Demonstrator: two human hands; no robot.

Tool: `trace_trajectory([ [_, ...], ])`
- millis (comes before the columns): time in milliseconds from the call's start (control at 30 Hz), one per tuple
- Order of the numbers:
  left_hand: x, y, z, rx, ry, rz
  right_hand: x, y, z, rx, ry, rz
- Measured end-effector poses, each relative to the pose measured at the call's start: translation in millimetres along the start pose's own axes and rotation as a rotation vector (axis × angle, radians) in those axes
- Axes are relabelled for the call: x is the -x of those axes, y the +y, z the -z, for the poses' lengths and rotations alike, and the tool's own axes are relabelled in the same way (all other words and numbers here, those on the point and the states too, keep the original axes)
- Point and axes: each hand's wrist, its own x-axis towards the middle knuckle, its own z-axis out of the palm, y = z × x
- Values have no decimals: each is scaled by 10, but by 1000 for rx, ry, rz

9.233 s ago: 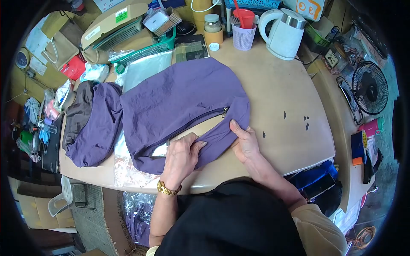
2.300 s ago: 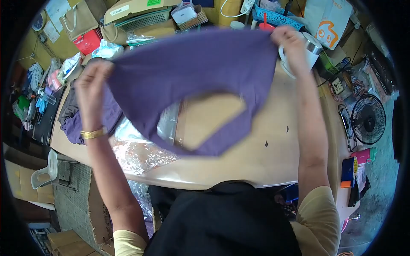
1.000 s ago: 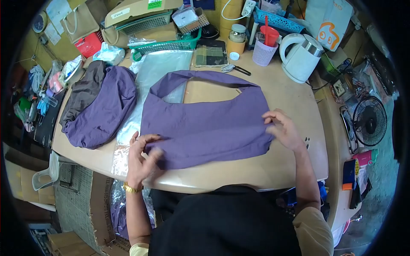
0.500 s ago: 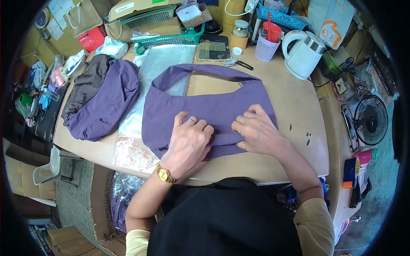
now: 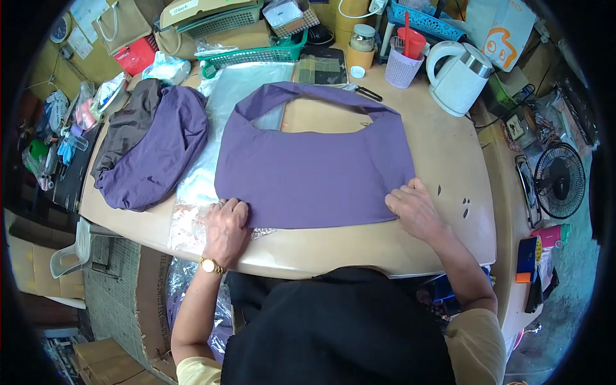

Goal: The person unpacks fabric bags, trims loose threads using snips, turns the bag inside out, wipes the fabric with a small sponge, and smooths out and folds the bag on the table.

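A purple fabric shoulder bag (image 5: 314, 173) lies flat on the table, its wide strap looped toward the back. My left hand (image 5: 226, 226), with a gold watch at the wrist, is closed on the bag's lower left corner. At the lower right corner, the fingers of my right hand (image 5: 414, 204) pinch the cloth. The bag's bottom edge runs fairly straight between both hands. Partly under its left side are clear plastic sleeves (image 5: 192, 221). Farther left sits a bunched purple and dark grey-brown fabric bag (image 5: 157, 151), touched by neither hand.
Along the back of the table (image 5: 449, 186) stand a green basket (image 5: 256, 58), a white kettle (image 5: 459, 80), a lilac perforated cup (image 5: 402, 69) and a jar (image 5: 362, 40). A black-handled tool (image 5: 369, 94) lies behind the strap. At right is a black fan (image 5: 559, 179).
My hands have moved apart from the bag's middle to its lower corners. The folded, creased lower part is now spread smooth, and the strap sits slightly farther back.
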Motion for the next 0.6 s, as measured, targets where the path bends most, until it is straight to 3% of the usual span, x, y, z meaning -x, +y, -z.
trace_trajectory([
  [67,43,-98,-135,33,-6,2,80,55,-120,13,114,15],
  [300,72,-101,-195,-53,-124,13,125,55,-118,5,166,-62],
  [400,157,-7,-69,57,-171,-6,224,69,-60,31,138,-156],
  [467,122,-16,-42,95,-183,29,309,106,-116,-6,313,-213],
  [567,44,-23,85,164,-226,43,283,112,-103,30,264,-248],
  [600,-8,-37,180,204,-324,35,289,116,-34,29,265,-252],
])
